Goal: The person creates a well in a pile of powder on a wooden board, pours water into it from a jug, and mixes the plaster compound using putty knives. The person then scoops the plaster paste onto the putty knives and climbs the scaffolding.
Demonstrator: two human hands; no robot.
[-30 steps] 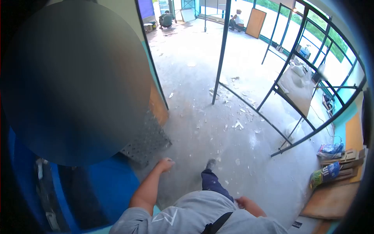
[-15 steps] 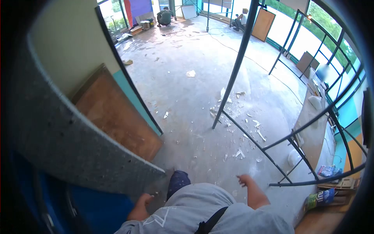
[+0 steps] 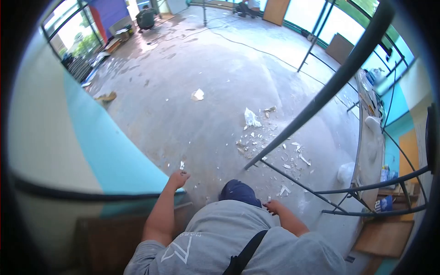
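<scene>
My left hand [image 3: 179, 178] is out in front of me, close to the lower end of the turquoise wall [image 3: 110, 151]. Its fingers are loosely bent, and I see nothing held. A white scrap [image 3: 182, 165] shows on the floor just beyond it. My right hand [image 3: 271, 207] hangs beside my dark-clad leg [image 3: 239, 191], fingers slightly apart and holding nothing visible. The nearest thing to it is a white scrap [image 3: 284, 189] on the concrete floor.
A metal scaffold frame [image 3: 316, 103] slants up on the right. Broken white debris [image 3: 252, 118] litters the floor, crossed by a cable [image 3: 256, 48]. One crouching person [image 3: 145, 18] is far left, another [image 3: 248, 9] at the back. Boards [image 3: 384, 238] lie at lower right.
I have moved forward past the grey panel and the blue thing at lower left. My left hand has swung forward, my right hand back toward my body. The scaffold pole looms closer.
</scene>
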